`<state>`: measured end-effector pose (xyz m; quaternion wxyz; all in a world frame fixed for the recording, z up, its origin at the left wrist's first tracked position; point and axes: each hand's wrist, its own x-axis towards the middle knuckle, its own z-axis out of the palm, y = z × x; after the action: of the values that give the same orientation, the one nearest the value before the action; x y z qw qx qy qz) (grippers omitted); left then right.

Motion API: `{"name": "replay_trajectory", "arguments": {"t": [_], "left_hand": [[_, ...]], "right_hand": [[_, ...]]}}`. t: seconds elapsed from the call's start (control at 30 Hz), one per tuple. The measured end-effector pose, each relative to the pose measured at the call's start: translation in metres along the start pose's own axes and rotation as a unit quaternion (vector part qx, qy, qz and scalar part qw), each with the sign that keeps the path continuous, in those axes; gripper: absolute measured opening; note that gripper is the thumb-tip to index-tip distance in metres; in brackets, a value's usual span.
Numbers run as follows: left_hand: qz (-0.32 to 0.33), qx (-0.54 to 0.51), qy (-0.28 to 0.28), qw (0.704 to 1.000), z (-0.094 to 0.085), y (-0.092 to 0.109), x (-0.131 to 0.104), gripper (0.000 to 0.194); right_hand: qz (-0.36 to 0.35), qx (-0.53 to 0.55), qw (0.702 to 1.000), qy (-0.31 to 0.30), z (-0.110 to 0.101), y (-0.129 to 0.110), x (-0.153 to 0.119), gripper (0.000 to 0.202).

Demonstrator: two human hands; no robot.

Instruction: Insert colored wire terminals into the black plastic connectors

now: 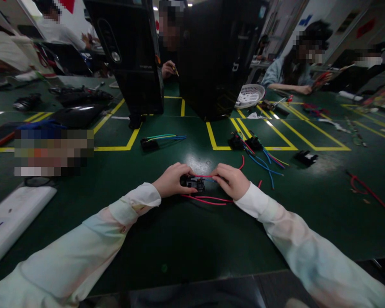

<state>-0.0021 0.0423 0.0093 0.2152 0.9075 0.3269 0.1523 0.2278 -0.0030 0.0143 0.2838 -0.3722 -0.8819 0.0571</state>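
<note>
In the head view, my left hand (173,179) grips a small black socket-like block (195,183) between thumb and fingers, just above the table. My right hand (230,179) pinches a red wire (203,176) that runs across to the block. A short stretch of blue wire (209,180) shows beside it. The far end of a red wire (243,162) sticks out behind my right hand. Below the block, loose red wires (211,200) lie on the table. My fingers hide where the wires meet the block.
Black blocks with coloured wires lie ahead, one (150,144) at left and a pair (253,143) at right. Another black block (306,158) sits further right. Two tall black cases (216,60) stand behind. A white power strip (22,218) lies at left. Other people sit beyond.
</note>
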Motion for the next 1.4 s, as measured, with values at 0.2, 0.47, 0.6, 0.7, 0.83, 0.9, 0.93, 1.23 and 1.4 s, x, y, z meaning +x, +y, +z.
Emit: {"name": "replay_trajectory", "arguments": {"t": [0.2,0.47,0.6,0.7,0.83,0.9,0.93,1.23,1.4], "left_hand": [[-0.001,0.002,-0.006,1.0,-0.0001,-0.0002,0.0002,0.038],[-0.001,0.005,-0.01,1.0,-0.0003,-0.0005,0.0007,0.039],[-0.006,0.003,-0.01,1.0,-0.0002,0.0006,0.0011,0.039],[-0.008,-0.002,-0.007,1.0,0.0001,0.0002,0.0009,0.04],[-0.008,-0.011,-0.007,1.0,-0.0004,0.0007,0.0005,0.039],[-0.014,-0.013,-0.005,1.0,-0.0007,0.0016,0.0005,0.04],[-0.019,-0.015,-0.003,1.0,-0.0008,0.002,0.0006,0.042],[0.007,-0.015,-0.019,1.0,-0.003,-0.0032,0.0,0.037],[0.01,-0.009,-0.021,1.0,-0.003,-0.0049,0.0,0.038]], "right_hand": [[0.004,-0.006,1.0,-0.009,0.0008,-0.0008,0.0001,0.019],[0.009,-0.008,1.0,-0.003,0.0025,0.0011,-0.0008,0.015],[0.003,0.001,1.0,0.005,0.0028,0.0026,-0.0003,0.016],[0.014,-0.011,1.0,0.021,0.0026,0.0022,-0.0005,0.015],[0.011,0.008,1.0,-0.013,0.0017,0.0008,-0.0001,0.015],[0.014,0.015,1.0,0.003,0.0011,-0.0007,0.0007,0.016],[0.017,0.015,1.0,0.016,0.0008,-0.0015,0.001,0.016],[0.032,-0.001,0.999,-0.018,0.0011,0.0015,-0.0002,0.013],[0.035,-0.006,0.999,-0.002,0.0015,0.0013,0.001,0.013]]}}
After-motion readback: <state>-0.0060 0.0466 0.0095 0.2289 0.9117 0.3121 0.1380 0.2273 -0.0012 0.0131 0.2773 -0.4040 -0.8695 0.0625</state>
